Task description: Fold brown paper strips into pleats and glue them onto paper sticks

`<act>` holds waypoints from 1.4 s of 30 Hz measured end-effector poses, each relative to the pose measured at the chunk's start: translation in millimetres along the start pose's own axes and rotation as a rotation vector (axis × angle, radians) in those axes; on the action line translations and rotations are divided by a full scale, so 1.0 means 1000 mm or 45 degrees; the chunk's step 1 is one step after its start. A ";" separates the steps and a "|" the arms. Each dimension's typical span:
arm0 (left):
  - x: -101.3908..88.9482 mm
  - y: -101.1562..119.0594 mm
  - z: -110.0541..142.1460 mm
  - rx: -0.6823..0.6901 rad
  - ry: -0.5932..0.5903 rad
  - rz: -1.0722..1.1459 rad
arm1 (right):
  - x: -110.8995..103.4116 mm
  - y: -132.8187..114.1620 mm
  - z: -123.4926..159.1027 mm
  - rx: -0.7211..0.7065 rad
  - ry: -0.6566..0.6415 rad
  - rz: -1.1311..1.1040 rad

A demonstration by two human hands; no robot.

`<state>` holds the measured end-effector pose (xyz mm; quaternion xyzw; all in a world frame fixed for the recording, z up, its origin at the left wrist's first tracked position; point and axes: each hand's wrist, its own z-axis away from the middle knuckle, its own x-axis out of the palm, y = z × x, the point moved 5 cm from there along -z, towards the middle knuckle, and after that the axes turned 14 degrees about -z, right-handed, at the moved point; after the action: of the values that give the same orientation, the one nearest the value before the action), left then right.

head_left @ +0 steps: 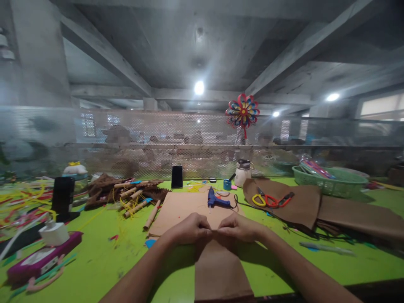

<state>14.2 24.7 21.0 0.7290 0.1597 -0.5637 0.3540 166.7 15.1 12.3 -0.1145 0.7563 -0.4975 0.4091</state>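
Note:
A strip of brown kraft paper (222,269) runs from the table's front edge up to my two hands. My left hand (192,227) pinches its far end on the left, fingers curled in. On the right, my right hand (238,226) pinches the same end, its fingertips close to the left ones. Just beyond my hands lies a blue glue gun (217,200) on a flat sheet of tan cardboard (179,206). Exactly how the paper's end is folded is hidden by my fingers.
Orange-handled scissors (274,201) and a yellow-handled pair (259,199) lie on brown paper (296,198) at right. Rolled paper tubes (134,202) sit at left, near a purple power strip (44,256). A green basket (331,181) and a phone (177,176) stand farther back.

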 end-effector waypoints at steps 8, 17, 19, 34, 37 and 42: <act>-0.001 0.015 0.005 0.000 -0.121 0.114 | 0.009 -0.011 -0.001 -0.019 0.013 0.205; -0.004 0.022 0.005 -0.001 -0.076 0.142 | 0.012 -0.017 0.001 -0.075 0.021 0.247; -0.007 0.023 0.006 0.008 -0.054 0.163 | 0.010 -0.018 0.001 -0.071 0.039 0.128; -0.015 -0.005 0.012 -0.135 -0.147 0.203 | -0.005 0.000 -0.001 0.094 0.237 -0.225; -0.018 -0.003 0.012 -0.105 -0.145 0.177 | -0.003 0.001 0.002 0.130 0.098 -0.408; -0.017 0.000 0.012 -0.087 -0.181 0.300 | -0.011 0.002 0.009 0.144 0.091 -0.528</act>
<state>0.5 19.6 35.4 0.6884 0.0667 -0.5627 0.4529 180.5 17.1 14.4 -0.2265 0.7015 -0.6165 0.2767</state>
